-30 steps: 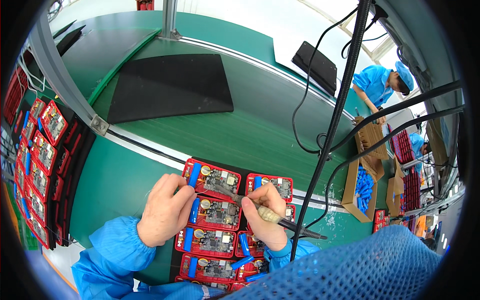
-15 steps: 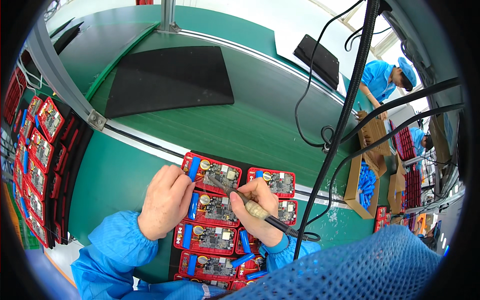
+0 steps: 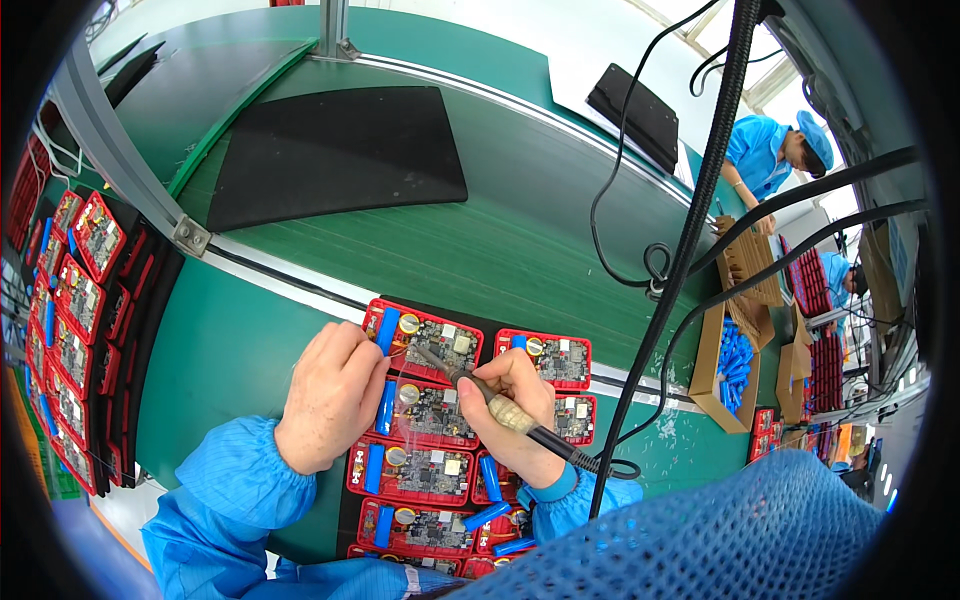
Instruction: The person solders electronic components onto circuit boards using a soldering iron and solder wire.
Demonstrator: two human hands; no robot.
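Note:
My right hand (image 3: pixel 515 410) is closed round a soldering iron (image 3: pixel 510 414), held like a pen. Its tip reaches the lower left part of a circuit board (image 3: pixel 445 343) in the top red case (image 3: pixel 473 372). That case also carries a blue battery cell (image 3: pixel 387 331) and a round coin cell (image 3: pixel 409 323). Beside its lower left corner my left hand (image 3: pixel 335 400) is closed in a pinch. A thin wire (image 3: pixel 399 351) shows near those fingertips, but what they hold is hidden. A faint wisp of smoke drifts below the iron's tip.
Several similar red cases (image 3: pixel 420 475) fill a black mat running toward me. Stacked trays of cases (image 3: pixel 80 340) stand at left. A black sheet (image 3: pixel 340 155) lies beyond the metal rail. Black cables (image 3: pixel 690 260) hang at right, near a cardboard box (image 3: pixel 708 390) of blue cells. A co-worker (image 3: pixel 765 155) sits farther off.
Both hands keep nearly the same place, with the iron's tip still at the top board. The smoke wisp shows more plainly below it. My view has shifted very slightly.

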